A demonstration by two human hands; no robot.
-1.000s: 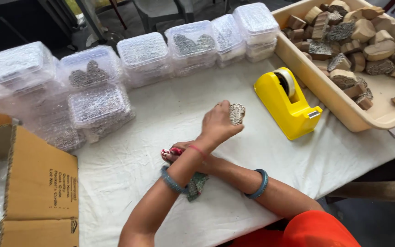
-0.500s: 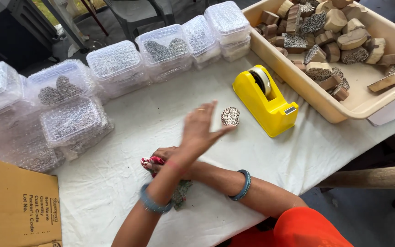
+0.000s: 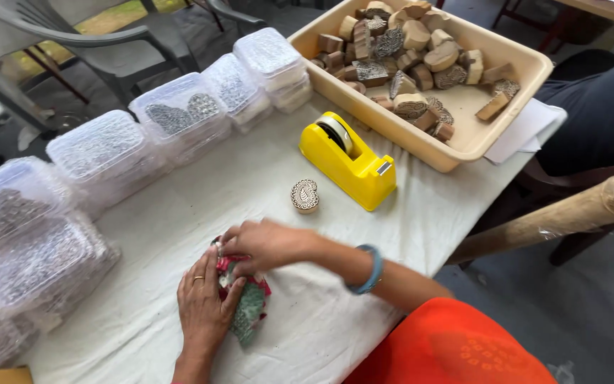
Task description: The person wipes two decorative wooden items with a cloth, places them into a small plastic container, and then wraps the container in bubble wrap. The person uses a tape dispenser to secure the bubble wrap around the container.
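Cloth: a small crumpled scrap (image 3: 248,306), mostly red and green with a bit of a pattern, lying near the front edge of the white-covered table (image 3: 179,213).
Left hand: my left hand (image 3: 204,302) lay flat along the scrap's left side, fingers resting on it, a ring on one finger. Not really gripping, more like pinning it down.
Right hand: my right hand (image 3: 268,244) came in from the right with fingers curled down over the top of the scrap, pressing on it. Couldn't tell if I'd actually pinched the fabric. Blue bangle (image 3: 371,269) on that wrist.
Loose stamp: one carved wooden block with a paisley face (image 3: 305,195) sat by itself mid-table, just beyond my right hand and not touching it.
Tape dispenser: yellow one (image 3: 350,162), right next to that block, toward the far right corner.
Tray: a beige plastic tray (image 3: 463,146) at the far right corner, piled with wooden printing blocks (image 3: 406,50), carved faces pointing every which way.
Boxes: clear plastic lidded boxes (image 3: 179,114) ran along the far and left edges, some stacked, with dark patterned pieces showing through.
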